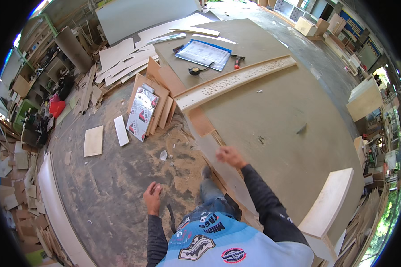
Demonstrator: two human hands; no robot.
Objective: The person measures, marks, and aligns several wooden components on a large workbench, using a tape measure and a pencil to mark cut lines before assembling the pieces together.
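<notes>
My left hand (pixel 152 198) hangs over the floor beside my body, with its fingers loosely bent and nothing visible in them. Above the near left edge of the large worktable (pixel 272 124) is my right hand (pixel 231 157), its fingers curled together. Whatever they may hold is hidden. Beyond it, a long pale wooden board (pixel 236 84) with raised edges lies across the table, dotted with many small dark marks. Farther back lie a hammer with a red grip (pixel 238 62), a black tape measure (pixel 194 70) and papers in a blue-edged clear folder (pixel 203 54).
Left of the table, wood panels (pixel 164 109) and a printed white-and-red package (pixel 142 113) lean together. Loose boards (pixel 93 141) lie on the dusty floor. A pale wooden box-like piece (pixel 328 202) stands at the table's right. Offcuts (pixel 24 191) are heaped at far left.
</notes>
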